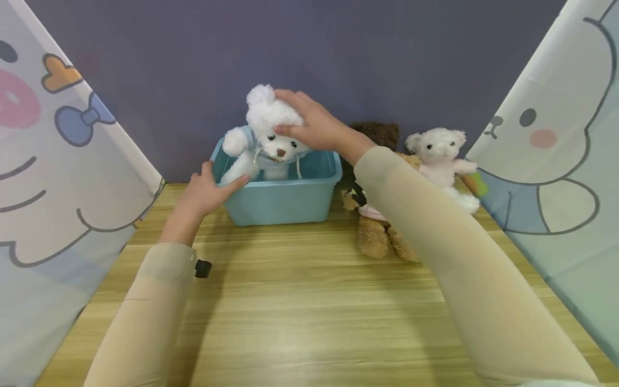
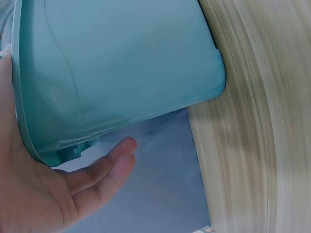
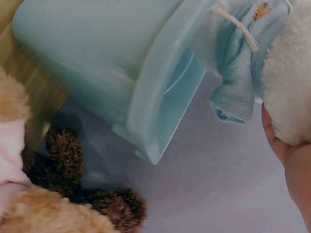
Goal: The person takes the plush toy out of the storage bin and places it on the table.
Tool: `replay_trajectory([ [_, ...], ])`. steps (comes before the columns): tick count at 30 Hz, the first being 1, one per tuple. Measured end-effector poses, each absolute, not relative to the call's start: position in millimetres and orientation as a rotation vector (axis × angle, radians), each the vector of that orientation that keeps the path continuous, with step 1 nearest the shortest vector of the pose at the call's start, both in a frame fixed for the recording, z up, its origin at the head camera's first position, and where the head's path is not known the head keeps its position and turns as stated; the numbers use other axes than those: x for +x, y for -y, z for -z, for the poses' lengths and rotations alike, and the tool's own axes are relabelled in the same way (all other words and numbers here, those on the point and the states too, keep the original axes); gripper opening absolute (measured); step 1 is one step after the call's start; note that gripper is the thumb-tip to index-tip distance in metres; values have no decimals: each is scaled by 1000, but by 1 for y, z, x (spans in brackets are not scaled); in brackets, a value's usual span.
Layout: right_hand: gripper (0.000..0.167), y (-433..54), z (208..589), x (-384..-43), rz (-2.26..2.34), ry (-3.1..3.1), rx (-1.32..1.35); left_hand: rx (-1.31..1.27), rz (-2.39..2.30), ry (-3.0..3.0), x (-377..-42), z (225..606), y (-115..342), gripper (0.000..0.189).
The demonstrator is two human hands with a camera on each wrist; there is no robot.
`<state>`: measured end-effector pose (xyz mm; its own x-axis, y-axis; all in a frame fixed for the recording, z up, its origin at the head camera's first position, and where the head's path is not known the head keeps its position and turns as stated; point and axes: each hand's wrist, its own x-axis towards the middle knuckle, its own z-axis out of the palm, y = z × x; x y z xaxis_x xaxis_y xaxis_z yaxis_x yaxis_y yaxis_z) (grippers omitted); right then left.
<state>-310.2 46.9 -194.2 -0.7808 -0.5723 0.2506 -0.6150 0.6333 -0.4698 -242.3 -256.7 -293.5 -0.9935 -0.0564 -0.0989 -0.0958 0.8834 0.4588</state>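
A white teddy bear in a light blue top sits partly inside a light blue plastic bin, leaning to one side. My right hand grips the bear's head, thumb on its front and the other fingers over the top. In the right wrist view part of that hand shows against the white fur. My left hand holds the bin at its left front corner, its thumb lying along the front rim. Its fingers reach past the outside of the bin in the left wrist view.
Right of the bin sit a light brown teddy bear in pink, partly behind my right sleeve, a dark brown one and another white one. A wooden table lies below, with a dark wall behind and cartoon-printed panels at both sides.
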Motion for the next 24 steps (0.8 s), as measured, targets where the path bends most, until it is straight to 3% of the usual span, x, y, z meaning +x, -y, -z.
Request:
replay_trajectory([
  [17,81,-123,202,-277,-1281,2292,833,-140,-687,-2960,-240,293,258,147],
  [24,104,-142,213,-260,-1372,2161,781,-143,-685,-2968,-237,292,257,146],
])
